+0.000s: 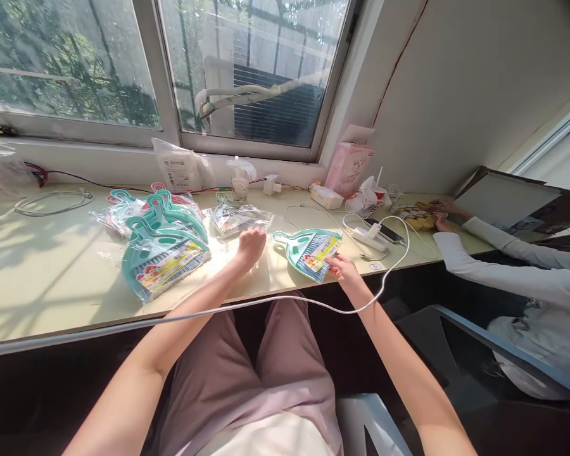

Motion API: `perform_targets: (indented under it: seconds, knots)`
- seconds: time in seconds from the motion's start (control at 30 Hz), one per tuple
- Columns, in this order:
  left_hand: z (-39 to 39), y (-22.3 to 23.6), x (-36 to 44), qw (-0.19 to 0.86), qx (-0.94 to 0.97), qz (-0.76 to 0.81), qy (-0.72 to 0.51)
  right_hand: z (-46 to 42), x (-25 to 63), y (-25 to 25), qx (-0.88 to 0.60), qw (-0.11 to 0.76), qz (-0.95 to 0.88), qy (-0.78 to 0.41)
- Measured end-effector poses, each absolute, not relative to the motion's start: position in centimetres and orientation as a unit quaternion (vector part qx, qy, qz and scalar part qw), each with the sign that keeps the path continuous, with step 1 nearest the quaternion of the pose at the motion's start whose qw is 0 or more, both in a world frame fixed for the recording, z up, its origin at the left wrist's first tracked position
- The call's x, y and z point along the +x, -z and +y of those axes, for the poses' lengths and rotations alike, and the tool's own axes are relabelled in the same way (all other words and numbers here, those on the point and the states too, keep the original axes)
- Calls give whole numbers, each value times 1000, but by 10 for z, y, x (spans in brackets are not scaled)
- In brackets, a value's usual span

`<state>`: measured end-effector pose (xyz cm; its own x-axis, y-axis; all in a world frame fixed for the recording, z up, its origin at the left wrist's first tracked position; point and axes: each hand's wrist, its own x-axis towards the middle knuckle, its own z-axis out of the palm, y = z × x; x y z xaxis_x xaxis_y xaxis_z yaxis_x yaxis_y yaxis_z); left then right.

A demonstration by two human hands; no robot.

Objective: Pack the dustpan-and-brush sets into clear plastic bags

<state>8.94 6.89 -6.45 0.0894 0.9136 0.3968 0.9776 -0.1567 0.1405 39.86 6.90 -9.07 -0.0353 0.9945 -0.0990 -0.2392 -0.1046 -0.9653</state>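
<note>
Head camera view: a green dustpan [295, 254] with a striped brush and a yellow label [320, 254] sits in a person's right hand [346, 271], by the near edge of a sunlit tabletop [76, 253]. The right grip is closed on the lower right corner, thumb uppermost, handle pointing left; the hold seems chosen to keep the label face up and in plain sight. Whether the pan's far side touches the surface cannot be told.

The left hand [253, 246] is curled into a fist just beside a wrapped pack [240, 221]; whether that grip has hold of anything is hidden by the fingers.

To the person's left, a pile [166, 237] of dustpans, some in clear film, lies overlapped with most handles pointing away, perhaps to save room and keep them within reach. Right of the held pan, a power strip [368, 239] lies near a phone [384, 231], likely placed for charging. A white cable [294, 297] crosses in front of the tabletop, over the person's lap.

Farther back, a tissue pack [326, 196], a pink box [349, 166] and a cup [240, 188] stand toward the window [261, 76], seemingly to leave the front for handwork. At far right, a co-worker in white sleeves [484, 253] handles something yellow [418, 220].
</note>
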Motion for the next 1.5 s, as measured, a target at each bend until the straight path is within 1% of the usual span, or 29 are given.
perform_targets:
  seconds: [0.1, 0.2, 0.43, 0.57, 0.67, 0.77, 0.93, 1.03, 1.1, 1.17, 1.2, 1.27, 1.37, 1.4, 1.43, 1.5]
  knots:
    - [68, 61, 86, 115, -719, -640, 243, 73, 375, 89, -420, 526, -422, -607]
    - [66, 59, 83, 132, -737, -592, 298, 73, 345, 93, -378, 548, -418, -619]
    - [60, 55, 78, 104, -809, -465, 344, 72, 289, 106, -341, 597, -394, -610]
    - [59, 51, 75, 142, -747, -494, 422, 77, 278, 102, -329, 615, -380, -608]
    - [63, 44, 68, 131, -704, -528, 457, 78, 279, 101, -315, 621, -387, -605]
    - [68, 41, 61, 106, -737, -500, 442, 79, 283, 101, -318, 618, -400, -597]
    - [62, 48, 65, 70, -838, -401, 362, 83, 287, 100, -345, 601, -431, -579]
    - [55, 54, 72, 49, -859, -376, 345, 80, 286, 99, -326, 616, -430, -575]
    - [55, 54, 73, 60, -824, -399, 398, 76, 286, 99, -305, 634, -421, -573]
    - [60, 52, 73, 66, -753, -434, 490, 71, 287, 99, -293, 647, -410, -572]
    - [63, 51, 72, 55, -714, -446, 537, 69, 287, 99, -289, 650, -408, -573]
    - [72, 50, 72, -4, -653, -450, 609, 66, 287, 98, -287, 646, -413, -574]
    - [81, 52, 73, -134, -611, -441, 644, 64, 287, 98, -300, 639, -421, -570]
    - [82, 52, 74, -163, -599, -443, 646, 64, 287, 98, -311, 639, -417, -567]
    - [83, 52, 74, -178, -587, -451, 648, 64, 287, 98, -324, 640, -410, -564]
    - [83, 50, 73, -172, -558, -474, 659, 63, 287, 99, -350, 642, -394, -557]
